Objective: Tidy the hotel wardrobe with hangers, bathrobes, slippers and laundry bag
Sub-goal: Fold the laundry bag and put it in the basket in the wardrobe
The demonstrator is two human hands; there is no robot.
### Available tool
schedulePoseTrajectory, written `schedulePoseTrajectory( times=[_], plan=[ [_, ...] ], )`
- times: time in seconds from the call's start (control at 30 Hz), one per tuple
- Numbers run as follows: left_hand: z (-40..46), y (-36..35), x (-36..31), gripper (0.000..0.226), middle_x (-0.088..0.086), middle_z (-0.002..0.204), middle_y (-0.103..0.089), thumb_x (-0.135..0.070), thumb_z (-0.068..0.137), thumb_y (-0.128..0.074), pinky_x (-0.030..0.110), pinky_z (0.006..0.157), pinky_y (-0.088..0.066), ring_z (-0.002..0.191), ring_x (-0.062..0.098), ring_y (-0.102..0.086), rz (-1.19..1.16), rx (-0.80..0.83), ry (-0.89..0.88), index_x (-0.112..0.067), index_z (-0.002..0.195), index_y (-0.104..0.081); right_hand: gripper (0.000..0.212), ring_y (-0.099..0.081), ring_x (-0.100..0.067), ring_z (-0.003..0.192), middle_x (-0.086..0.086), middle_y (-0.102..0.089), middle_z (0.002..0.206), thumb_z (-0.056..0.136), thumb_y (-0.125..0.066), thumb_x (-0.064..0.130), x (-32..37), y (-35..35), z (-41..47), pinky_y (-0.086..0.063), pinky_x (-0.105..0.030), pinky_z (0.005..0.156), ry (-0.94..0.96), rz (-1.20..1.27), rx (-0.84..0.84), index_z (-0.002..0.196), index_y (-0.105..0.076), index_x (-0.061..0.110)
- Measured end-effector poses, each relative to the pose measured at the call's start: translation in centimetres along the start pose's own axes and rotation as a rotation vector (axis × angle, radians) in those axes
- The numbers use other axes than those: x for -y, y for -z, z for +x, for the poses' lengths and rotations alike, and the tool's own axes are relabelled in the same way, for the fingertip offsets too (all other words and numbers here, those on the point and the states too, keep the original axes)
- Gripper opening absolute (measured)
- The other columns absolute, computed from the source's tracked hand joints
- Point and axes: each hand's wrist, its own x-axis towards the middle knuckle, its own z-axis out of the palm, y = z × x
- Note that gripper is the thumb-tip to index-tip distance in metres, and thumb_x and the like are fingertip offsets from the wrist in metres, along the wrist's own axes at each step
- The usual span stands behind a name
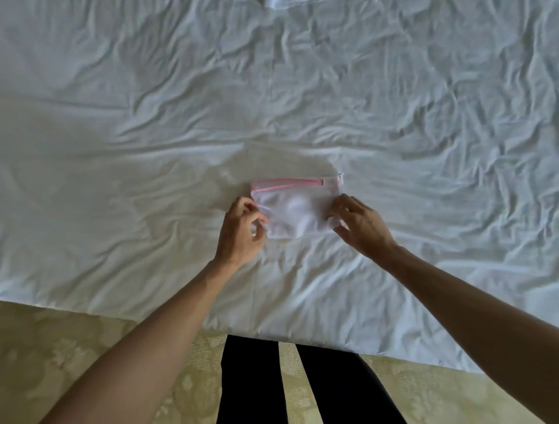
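A small white mesh laundry bag (295, 208) with a pink zipper along its top edge lies folded flat on the white bed sheet (302, 106). My left hand (240, 231) pinches the bag's left edge with curled fingers. At the opposite edge, my right hand (360, 225) grips the bag, thumb and fingers bent round the fabric. Both arms reach forward from the bottom of the view.
The wrinkled sheet covers the whole bed, whose near edge (302, 339) runs across the lower view. Below it is patterned beige carpet (60, 363) and my legs in black trousers (251, 384). A bit of white fabric (279, 3) shows at the top edge.
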Motion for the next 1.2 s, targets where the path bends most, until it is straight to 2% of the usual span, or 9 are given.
schedulePoseTrajectory(
  times=[0.13, 0.23, 0.33, 0.47, 0.57, 0.73, 0.87, 1.1, 1.2],
  plan=[
    [0.9, 0.6, -2.5, 0.015, 0.003, 0.095, -0.06, -0.021, 0.084, -0.065, 0.014, 0.067, -0.046, 0.081, 0.011, -0.061, -0.212, -0.08, 0.362, -0.017, 0.071, -0.072, 0.027, -0.067, -0.022, 0.084, 0.001, -0.066, 0.101, 0.08, -0.059, 0.036, 1.4, 1.3, 0.0, -0.058, -0.039, 0.064, -0.17, 0.19, 0.02, 0.089, -0.074, 0.016],
    [2.4, 0.7, -3.8, 0.032, 0.004, 0.072, -0.063, -0.039, 0.085, -0.074, 0.029, 0.064, -0.044, 0.07, 0.016, -0.058, -0.26, -0.224, 0.589, -0.011, 0.076, -0.061, 0.034, -0.069, -0.02, 0.078, 0.0, -0.072, 0.09, 0.081, -0.076, 0.047, 1.6, 2.6, 1.2, -0.057, -0.035, 0.072, -0.521, 0.294, -0.074, 0.091, -0.071, 0.015],
    [4.0, 0.1, -4.2, 0.058, 0.001, 0.101, -0.069, -0.049, 0.075, -0.082, 0.028, 0.077, -0.047, 0.095, 0.022, -0.065, -0.267, -0.192, 0.767, -0.011, 0.111, -0.059, 0.062, -0.069, -0.022, 0.09, -0.003, -0.074, 0.092, 0.072, -0.079, 0.063, 1.4, 3.1, 3.2, -0.049, -0.03, 0.076, -0.826, 0.294, -0.068, 0.105, -0.067, 0.011],
    [5.8, -1.0, -3.2, 0.071, 0.011, 0.114, -0.071, -0.053, 0.068, -0.086, 0.029, 0.078, -0.05, 0.108, 0.026, -0.067, -0.246, 0.029, 0.813, -0.003, 0.113, -0.067, 0.07, -0.067, -0.027, 0.1, -0.009, -0.071, 0.1, 0.072, -0.076, 0.067, 2.5, 2.2, 6.4, -0.049, -0.03, 0.074, -0.924, 0.435, 0.215, 0.108, -0.07, 0.007],
    [5.0, 0.2, -3.0, 0.072, 0.009, 0.103, -0.074, -0.054, 0.056, -0.091, 0.034, 0.072, -0.056, 0.096, 0.023, -0.072, -0.387, 0.035, 0.877, -0.002, 0.102, -0.073, 0.069, -0.067, -0.03, 0.103, -0.014, -0.072, 0.108, 0.074, -0.078, 0.061, 3.9, 2.5, 7.5, -0.055, -0.039, 0.086, -0.915, 0.527, 0.222, 0.112, -0.07, 0.004],
    [0.4, 9.0, -5.1, 0.046, -0.004, 0.076, -0.07, -0.05, 0.066, -0.09, 0.028, 0.061, -0.046, 0.071, 0.011, -0.066, -0.487, -0.081, 0.82, -0.008, 0.083, -0.078, 0.06, -0.07, -0.023, 0.076, -0.011, -0.073, 0.084, 0.075, -0.077, 0.063, 10.4, 7.6, 8.4, -0.047, -0.028, 0.058, -0.775, 0.55, 0.182, 0.09, -0.073, 0.005],
    [-4.6, 18.0, -7.3, 0.03, -0.012, 0.062, -0.066, -0.04, 0.07, -0.091, 0.02, 0.052, -0.045, 0.054, -0.003, -0.061, -0.599, -0.229, 0.803, -0.014, 0.071, -0.074, 0.052, -0.067, -0.02, 0.07, -0.005, -0.07, 0.074, 0.077, -0.079, 0.058, 19.0, 12.8, 9.5, -0.05, -0.032, 0.059, -0.667, 0.6, 0.18, 0.083, -0.073, 0.007],
    [-17.0, 33.1, -6.5, 0.023, -0.001, 0.073, -0.074, -0.026, 0.069, -0.093, 0.024, 0.055, -0.05, 0.065, 0.01, -0.068, -0.82, -0.51, 0.819, -0.013, 0.078, -0.076, 0.061, -0.065, -0.017, 0.063, -0.008, -0.073, 0.071, 0.059, -0.081, 0.066, 37.3, 17.0, 12.3, -0.056, -0.045, 0.059, -0.408, 0.654, 0.292, 0.078, -0.077, 0.008],
    [-24.8, 38.5, -3.8, 0.038, 0.009, 0.088, -0.078, -0.034, 0.063, -0.094, 0.041, 0.077, -0.06, 0.083, 0.023, -0.076, -0.919, -0.618, 0.813, -0.009, 0.087, -0.078, 0.057, -0.067, -0.017, 0.066, -0.007, -0.076, 0.075, 0.06, -0.086, 0.06, 47.4, 16.2, 12.0, -0.056, -0.043, 0.06, -0.325, 0.671, 0.344, 0.079, -0.077, 0.007]
  ],
)
